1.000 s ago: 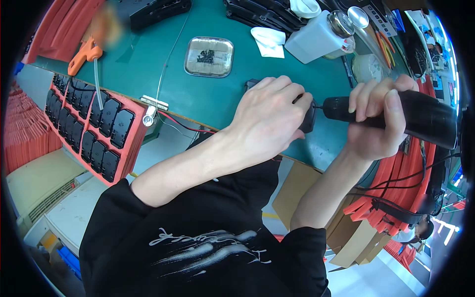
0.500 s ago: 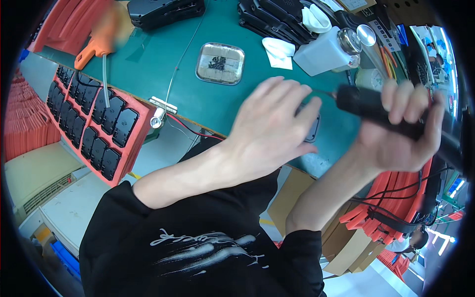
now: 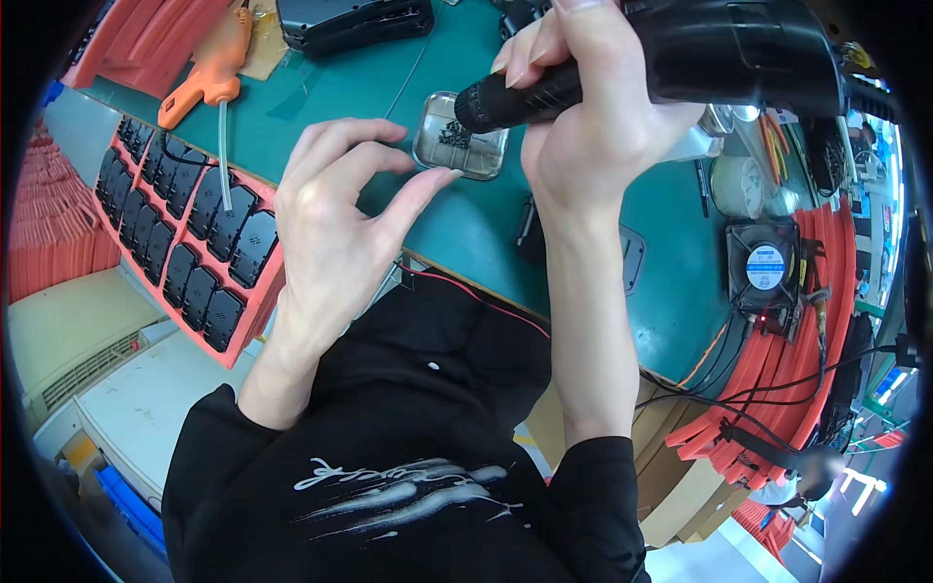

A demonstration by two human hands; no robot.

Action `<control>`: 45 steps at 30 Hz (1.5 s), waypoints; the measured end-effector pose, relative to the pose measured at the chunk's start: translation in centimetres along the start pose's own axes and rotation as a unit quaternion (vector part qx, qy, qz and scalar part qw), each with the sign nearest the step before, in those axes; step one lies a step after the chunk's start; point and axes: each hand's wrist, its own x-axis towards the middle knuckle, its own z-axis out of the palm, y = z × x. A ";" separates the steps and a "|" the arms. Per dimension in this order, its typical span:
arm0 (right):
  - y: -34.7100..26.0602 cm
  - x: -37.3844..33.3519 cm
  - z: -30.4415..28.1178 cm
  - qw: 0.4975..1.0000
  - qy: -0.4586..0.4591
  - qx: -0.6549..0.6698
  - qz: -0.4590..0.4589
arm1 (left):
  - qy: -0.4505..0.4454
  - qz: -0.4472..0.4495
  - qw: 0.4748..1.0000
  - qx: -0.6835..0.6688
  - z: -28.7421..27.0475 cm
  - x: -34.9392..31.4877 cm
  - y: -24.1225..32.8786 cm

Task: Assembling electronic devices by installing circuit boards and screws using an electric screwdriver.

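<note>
My right hand (image 3: 598, 121) is wrapped round a black electric screwdriver (image 3: 739, 53). The driver's nose points left over a small clear-walled square tray (image 3: 488, 163), where several tiny black screws (image 3: 453, 134) lie heaped; its bit is hidden from view. Left of the tray, my left hand (image 3: 335, 219) hovers with curved fingers and the thumb apart, nothing between them. Partly hidden by my right forearm, a small black part (image 3: 528, 231) and a dark flat plate (image 3: 633, 258) rest on the green mat.
An orange glue gun (image 3: 209, 85) lies at the back left, beside a black case (image 3: 355, 21). Red foam holding several black covers (image 3: 228, 311) juts past the left table edge. A small fan (image 3: 765, 267) and loose cables stand at the right.
My right hand has swung the screwdriver left and up to the tray. My left hand has left the plate, moving left to beside the tray.
</note>
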 end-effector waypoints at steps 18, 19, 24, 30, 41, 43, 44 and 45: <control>-2.7 1.3 -4.3 0.991 -0.082 0.101 -0.008 | 0.018 0.071 0.997 -0.034 3.7 2.7 -0.2; -2.7 1.3 -4.4 0.992 -0.081 0.096 -0.014 | 0.017 0.075 0.997 -0.032 3.8 2.7 -0.2; -3.4 1.1 -5.0 0.993 -0.079 0.081 -0.024 | 0.004 0.079 0.997 -0.025 4.1 2.5 -0.2; -3.9 1.1 -5.3 0.993 -0.075 0.087 -0.019 | -0.008 0.079 0.997 0.004 3.9 2.6 0.4; -6.0 0.8 -6.0 0.993 -0.109 0.050 -0.023 | -0.006 0.080 0.990 -0.113 3.8 2.7 0.5; -6.0 0.6 -5.5 0.989 -0.107 0.099 -0.016 | -0.008 0.078 0.990 -0.116 3.8 2.7 0.5; -6.0 0.5 -5.2 0.983 -0.106 0.148 -0.009 | -0.009 0.075 0.990 -0.120 3.8 2.7 0.6; -6.1 0.6 -5.2 0.983 -0.106 0.148 -0.010 | -0.009 0.075 0.990 -0.120 3.8 2.7 0.7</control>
